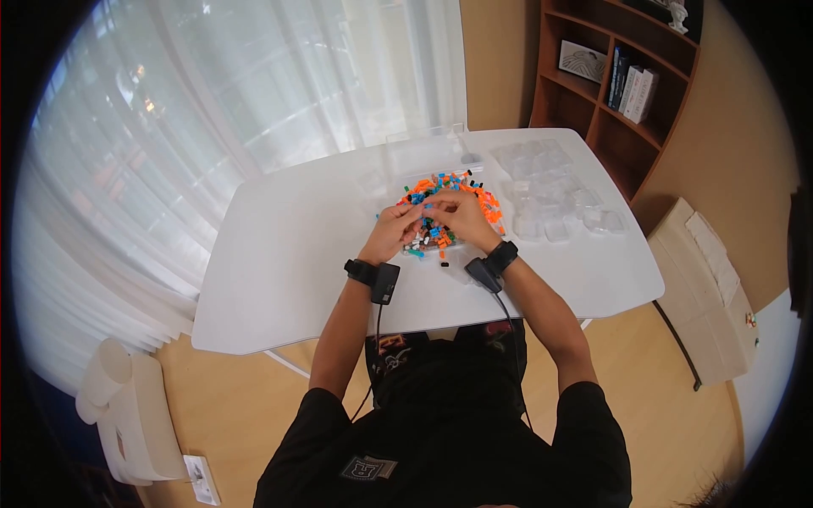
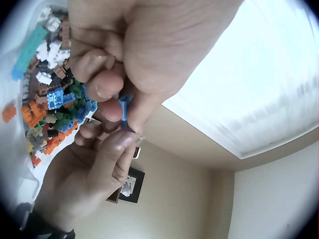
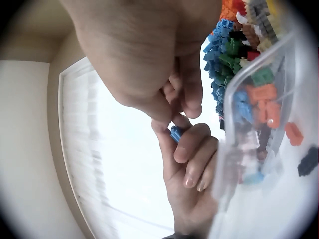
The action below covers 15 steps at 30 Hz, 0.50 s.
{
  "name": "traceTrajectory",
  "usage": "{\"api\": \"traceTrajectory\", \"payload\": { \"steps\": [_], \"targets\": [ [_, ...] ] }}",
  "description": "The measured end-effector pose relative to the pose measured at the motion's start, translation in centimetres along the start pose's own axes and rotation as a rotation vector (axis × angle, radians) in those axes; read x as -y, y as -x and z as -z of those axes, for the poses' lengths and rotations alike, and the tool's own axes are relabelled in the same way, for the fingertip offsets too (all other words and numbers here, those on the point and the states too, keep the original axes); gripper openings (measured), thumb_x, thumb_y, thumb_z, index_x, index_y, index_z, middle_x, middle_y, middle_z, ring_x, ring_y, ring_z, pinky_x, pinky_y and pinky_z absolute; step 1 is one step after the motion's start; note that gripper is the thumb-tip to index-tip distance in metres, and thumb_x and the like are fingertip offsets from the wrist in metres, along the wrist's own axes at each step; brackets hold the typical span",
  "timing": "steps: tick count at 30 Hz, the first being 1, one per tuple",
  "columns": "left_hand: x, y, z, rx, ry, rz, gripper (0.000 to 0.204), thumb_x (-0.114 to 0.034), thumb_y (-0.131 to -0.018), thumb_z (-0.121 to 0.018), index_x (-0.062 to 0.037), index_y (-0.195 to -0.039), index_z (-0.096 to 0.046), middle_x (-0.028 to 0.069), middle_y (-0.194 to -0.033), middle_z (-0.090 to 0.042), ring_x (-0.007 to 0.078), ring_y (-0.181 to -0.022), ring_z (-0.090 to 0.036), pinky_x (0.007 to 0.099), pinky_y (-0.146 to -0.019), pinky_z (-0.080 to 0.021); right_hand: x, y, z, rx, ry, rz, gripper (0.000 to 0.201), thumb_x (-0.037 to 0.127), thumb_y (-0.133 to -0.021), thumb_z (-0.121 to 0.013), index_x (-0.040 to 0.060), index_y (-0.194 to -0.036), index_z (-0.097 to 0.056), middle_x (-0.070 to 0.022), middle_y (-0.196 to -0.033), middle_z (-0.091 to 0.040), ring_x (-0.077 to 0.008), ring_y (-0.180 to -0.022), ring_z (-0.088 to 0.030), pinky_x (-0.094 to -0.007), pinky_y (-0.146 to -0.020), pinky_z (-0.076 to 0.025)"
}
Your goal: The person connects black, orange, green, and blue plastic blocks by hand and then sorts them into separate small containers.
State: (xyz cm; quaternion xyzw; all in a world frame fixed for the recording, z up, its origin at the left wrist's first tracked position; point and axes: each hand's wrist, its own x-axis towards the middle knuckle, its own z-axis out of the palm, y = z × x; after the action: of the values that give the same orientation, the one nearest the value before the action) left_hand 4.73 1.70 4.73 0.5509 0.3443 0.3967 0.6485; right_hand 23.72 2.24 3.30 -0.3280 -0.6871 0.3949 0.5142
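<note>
In front of me, my left hand (image 1: 394, 234) and right hand (image 1: 466, 222) meet above a heap of small building bricks (image 1: 487, 205). Between thumb and curled fingers, the left hand (image 3: 192, 164) pinches a small blue building brick (image 3: 176, 133). The thumb and fingertips of my right hand (image 2: 92, 181) pinch the far end of that blue brick (image 2: 124, 110), partly covering it. Blue, green, orange, brown and white bricks (image 2: 55, 97) lie close beside the hands in the left wrist view.
A clear plastic container (image 3: 227, 114) holds bricks close to my right hand. Several clear boxes (image 1: 546, 190) stand on the right of the white table (image 1: 288, 254). A loose black brick (image 1: 445, 264) lies near the heap. Beyond the table are a curtain (image 1: 279, 76) and a bookshelf (image 1: 605, 102).
</note>
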Motion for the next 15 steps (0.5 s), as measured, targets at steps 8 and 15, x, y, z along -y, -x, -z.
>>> {"api": "traceTrajectory", "payload": {
  "steps": [8,15],
  "targets": [
    [-1.0,0.4,-0.9,-0.009,0.030,0.010,0.028,-0.020,-0.098,-0.050,0.0014,-0.113,-0.061,-0.0030,-0.070,-0.051,0.0023,-0.050,-0.038,0.0176,-0.044,-0.031,0.9,-0.7,1.7,-0.464,0.479,0.305,0.032,0.002,-0.074,-0.072,0.0042,-0.106,-0.067,-0.0121,-0.104,-0.064,-0.0241,-0.097,-0.062,-0.0325,-0.078,-0.051],
    [-0.5,0.0,-0.3,-0.004,0.000,-0.071,0.022,-0.014,-0.095,-0.053,0.0002,-0.111,-0.059,-0.0019,-0.072,-0.055,0.0032,-0.056,-0.050,0.0174,-0.049,-0.038,2.0,0.0,0.5,-0.039,0.280,0.257,0.032,0.001,-0.072,-0.074,0.0029,-0.103,-0.068,-0.0102,-0.100,-0.062,-0.0227,-0.087,-0.061,-0.0325,-0.074,-0.051]
  ]
}}
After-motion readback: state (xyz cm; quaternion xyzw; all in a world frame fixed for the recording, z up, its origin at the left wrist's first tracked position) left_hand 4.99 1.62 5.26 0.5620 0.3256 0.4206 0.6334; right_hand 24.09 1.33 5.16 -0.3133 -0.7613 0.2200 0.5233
